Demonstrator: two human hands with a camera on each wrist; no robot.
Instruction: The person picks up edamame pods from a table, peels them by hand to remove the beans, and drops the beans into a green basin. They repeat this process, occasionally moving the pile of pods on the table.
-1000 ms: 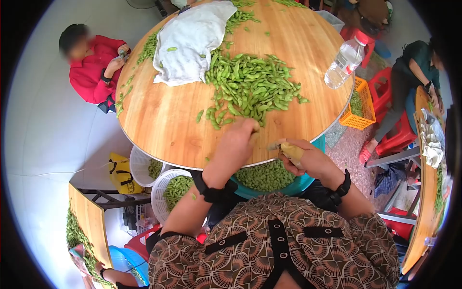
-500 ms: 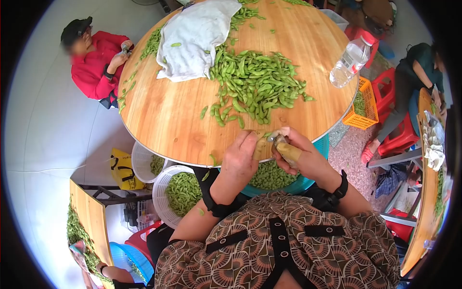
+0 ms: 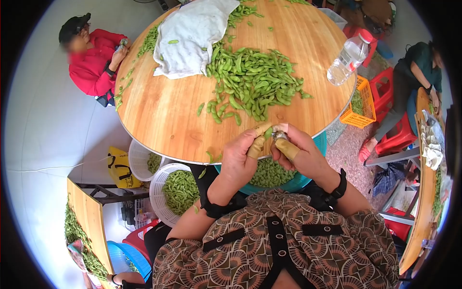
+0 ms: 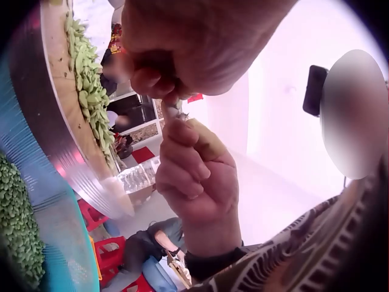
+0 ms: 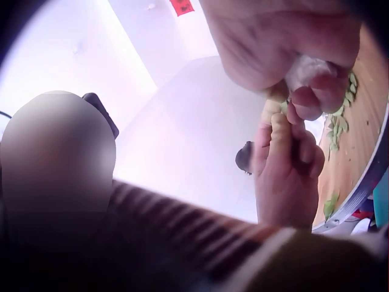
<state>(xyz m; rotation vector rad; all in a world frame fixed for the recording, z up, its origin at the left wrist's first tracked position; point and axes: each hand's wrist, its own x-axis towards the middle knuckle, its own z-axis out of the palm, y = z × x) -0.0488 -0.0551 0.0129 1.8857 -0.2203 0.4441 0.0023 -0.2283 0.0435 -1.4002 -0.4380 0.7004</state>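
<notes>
Over the near edge of the round table, my two hands meet at a green soybean pod (image 3: 269,131). My left hand (image 3: 239,154) pinches the pod with its thumb and forefinger, both in tan wraps. The right hand (image 3: 303,148) grips the pod's other end, its fingers curled and its thumb in a yellowish wrap. Something small and silvery shows at the right fingertips; I cannot tell what it is. In the right wrist view, the left hand (image 5: 285,164) rises from below to meet the right hand (image 5: 292,48). Ahead lies a heap of soybean pods (image 3: 255,82).
A teal basin of shelled beans (image 3: 269,174) sits beneath the hands. Left of it stand white baskets, one holding pods (image 3: 180,192). A white cloth (image 3: 192,41) and a water bottle (image 3: 347,60) lie on the table (image 3: 163,120). Other people sit around.
My left hand has come back from near the heap to the right hand, and both now hold a pod between them. The right hand has stayed nearly in place.
</notes>
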